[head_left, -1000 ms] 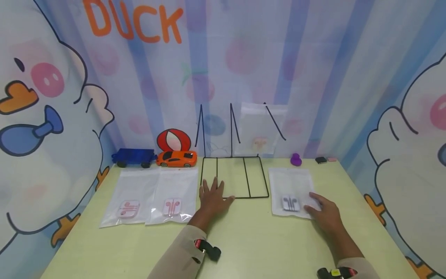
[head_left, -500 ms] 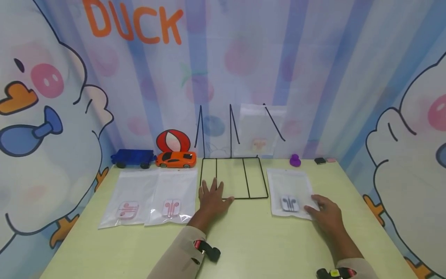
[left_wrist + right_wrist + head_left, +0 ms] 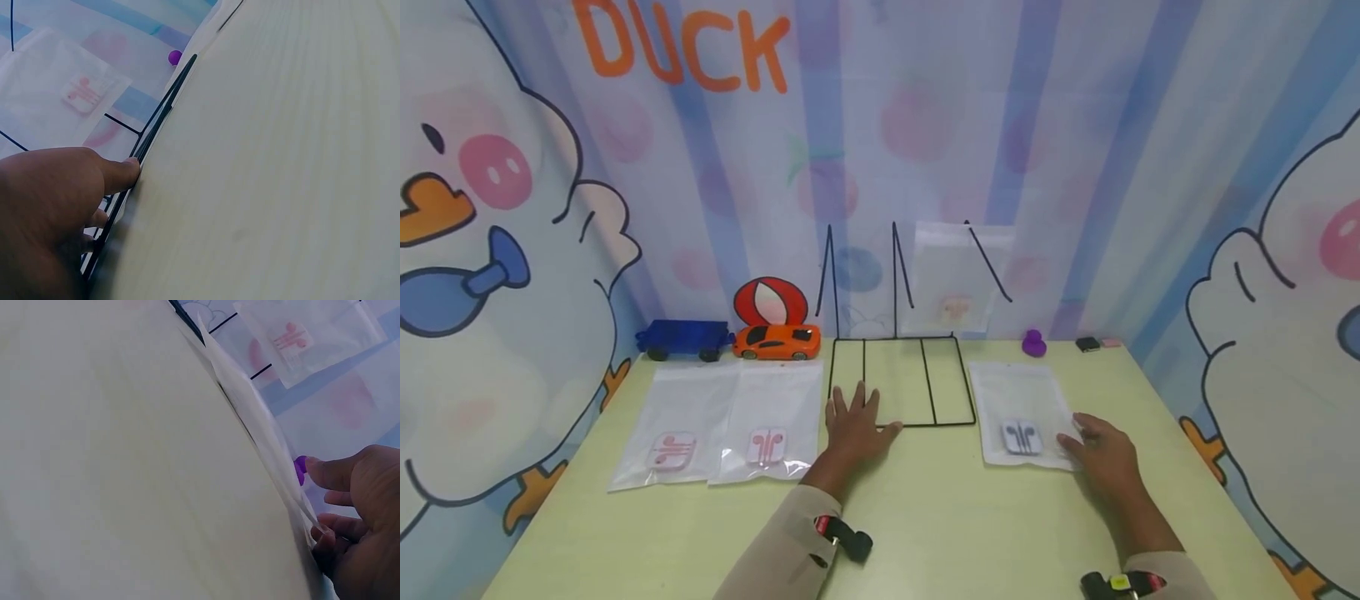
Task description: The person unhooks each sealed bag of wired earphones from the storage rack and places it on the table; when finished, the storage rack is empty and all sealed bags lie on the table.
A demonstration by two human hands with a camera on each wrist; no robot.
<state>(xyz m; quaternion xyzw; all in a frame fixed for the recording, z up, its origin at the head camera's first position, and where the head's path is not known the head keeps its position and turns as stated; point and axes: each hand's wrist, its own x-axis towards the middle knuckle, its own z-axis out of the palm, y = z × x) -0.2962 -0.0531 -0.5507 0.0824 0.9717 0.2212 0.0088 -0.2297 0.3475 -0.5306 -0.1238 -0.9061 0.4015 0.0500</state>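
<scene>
Table [image 3: 925, 533] — right hand [image 3: 1101, 458] at pouch [image 3: 1022, 412] edge.

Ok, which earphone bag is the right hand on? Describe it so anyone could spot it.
Start at the black wire rack in the middle of the table. Just right of it lies one clear bag, alone, the right hand touching its near right corner. Its earphones are grey; the two bags left of the rack hold pink ones.

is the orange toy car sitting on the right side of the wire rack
No, the orange toy car stands left of the wire rack, beside the blue toy truck.
</scene>
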